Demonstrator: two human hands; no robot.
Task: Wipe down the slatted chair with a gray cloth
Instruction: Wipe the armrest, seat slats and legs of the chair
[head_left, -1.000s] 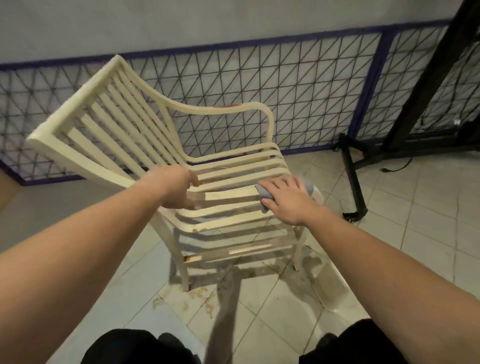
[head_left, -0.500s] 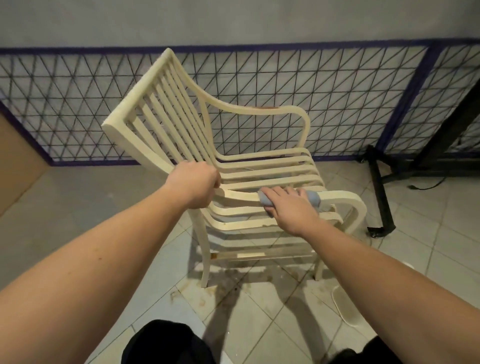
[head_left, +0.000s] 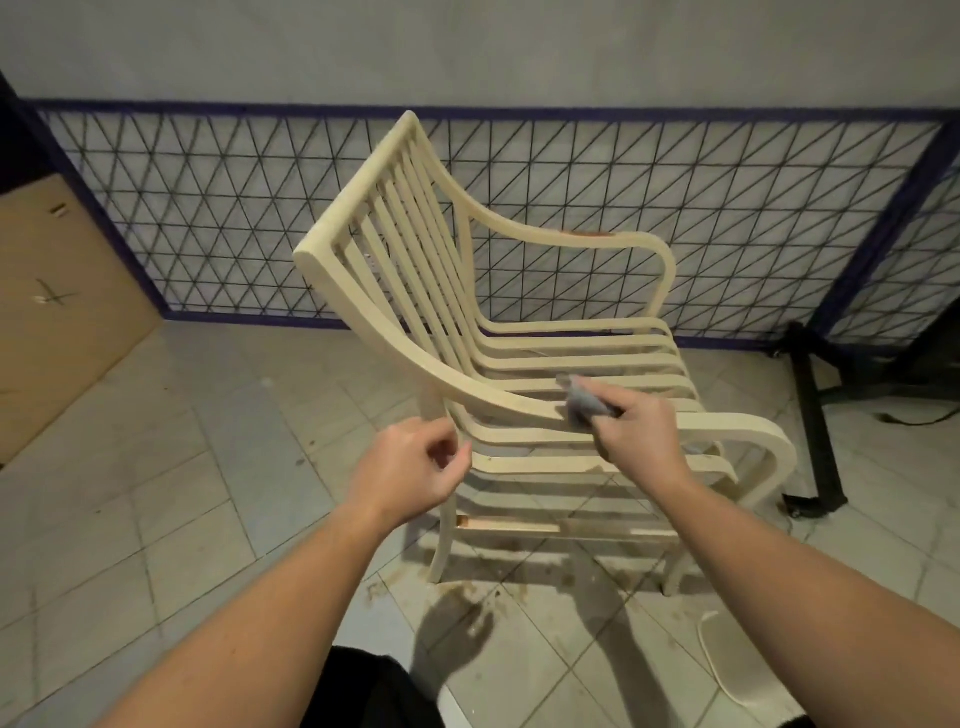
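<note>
While the right hand (head_left: 636, 434) grips a bunched gray cloth (head_left: 584, 402) against the near armrest (head_left: 519, 408) of the cream slatted chair (head_left: 415, 249), the left hand (head_left: 410, 470) hovers just beside that rail, fingers loosely curled, holding nothing; the chair stands on stained floor tiles (head_left: 182, 467) before a mesh fence (head_left: 727, 218).

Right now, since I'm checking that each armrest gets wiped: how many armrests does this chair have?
2. The far armrest is beside the mesh fence and has a reddish stain on top. The near armrest is by the right hand, which holds the gray cloth.
</note>
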